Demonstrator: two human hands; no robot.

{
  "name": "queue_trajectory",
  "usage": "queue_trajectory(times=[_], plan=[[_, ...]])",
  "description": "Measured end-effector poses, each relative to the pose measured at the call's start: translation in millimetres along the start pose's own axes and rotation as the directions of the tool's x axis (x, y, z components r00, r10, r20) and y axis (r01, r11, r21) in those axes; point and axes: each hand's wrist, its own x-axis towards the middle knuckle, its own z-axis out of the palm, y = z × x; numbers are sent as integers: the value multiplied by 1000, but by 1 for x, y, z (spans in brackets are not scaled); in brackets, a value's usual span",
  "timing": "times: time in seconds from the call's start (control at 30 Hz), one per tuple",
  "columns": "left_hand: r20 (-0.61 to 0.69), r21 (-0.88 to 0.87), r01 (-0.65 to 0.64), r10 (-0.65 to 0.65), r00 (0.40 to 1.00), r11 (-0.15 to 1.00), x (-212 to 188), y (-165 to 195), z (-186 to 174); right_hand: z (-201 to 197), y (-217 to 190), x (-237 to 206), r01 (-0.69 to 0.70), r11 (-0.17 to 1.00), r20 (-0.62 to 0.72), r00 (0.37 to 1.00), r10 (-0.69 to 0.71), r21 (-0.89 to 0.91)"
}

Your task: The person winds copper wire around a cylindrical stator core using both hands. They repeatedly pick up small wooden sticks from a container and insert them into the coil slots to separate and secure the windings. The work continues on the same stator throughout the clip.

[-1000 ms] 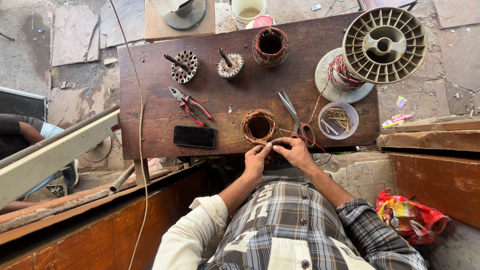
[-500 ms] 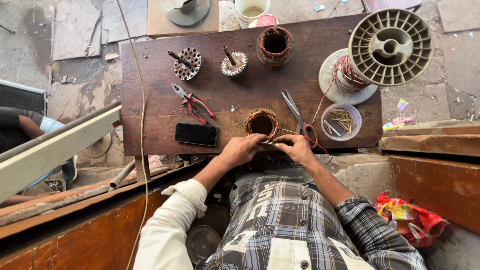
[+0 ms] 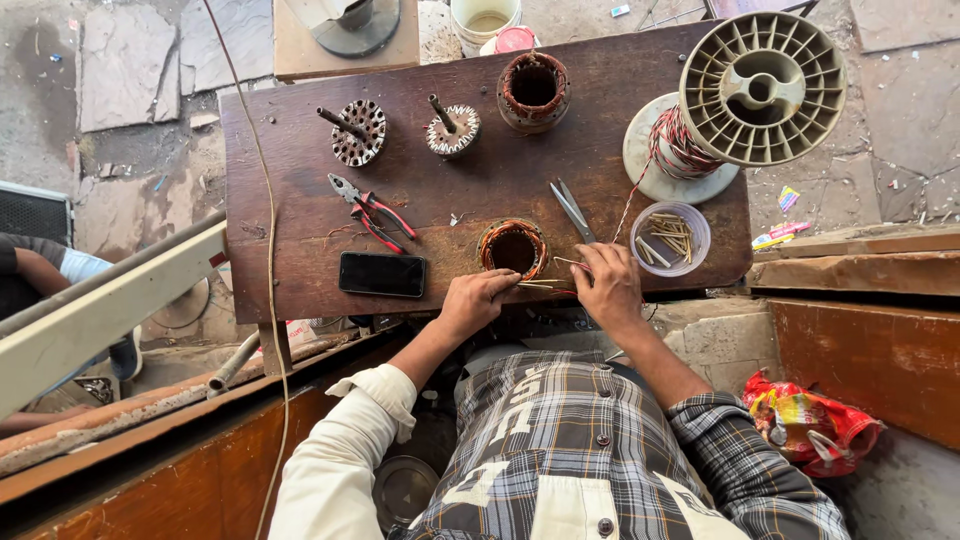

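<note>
A small motor stator with copper winding lies on the dark wooden table near its front edge. My left hand rests just below it, fingers pinched on thin pale strips that run across to my right hand. My right hand is curled at the stator's right side and grips the other end of the strips. A red wire leads from there up to the big spool.
Scissors, red-handled pliers and a black phone lie around the stator. A plastic bowl of sticks, a large wire spool, two rotors and another stator stand farther back. Another person's arm is at left.
My two hands have drawn a little apart, the left sliding left below the stator. The view has shifted slightly.
</note>
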Motion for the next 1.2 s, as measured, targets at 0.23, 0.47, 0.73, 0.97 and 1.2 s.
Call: queue_trajectory(times=[0.23,0.47,0.73,0.97,1.2], plan=[[-13,21,8,-8,1000,1000,1,2,2,-1,12,-3,-40,997,169,985,30,59],[9,-11,35,-35,999,999,1,5,-1,1,10,-1,44,995,159,986,-58,91],[-42,-39,42,-44,998,998,-4,10,0,3,13,-59,349,898,82,920,-382,268],[-96,-44,-28,24,995,999,-4,4,-1,16,-3,-59,-76,996,434,899,53,37],[-92,-83,-12,4,996,996,-5,-1,5,1,-15,-35,126,989,-8,992,-126,78]])
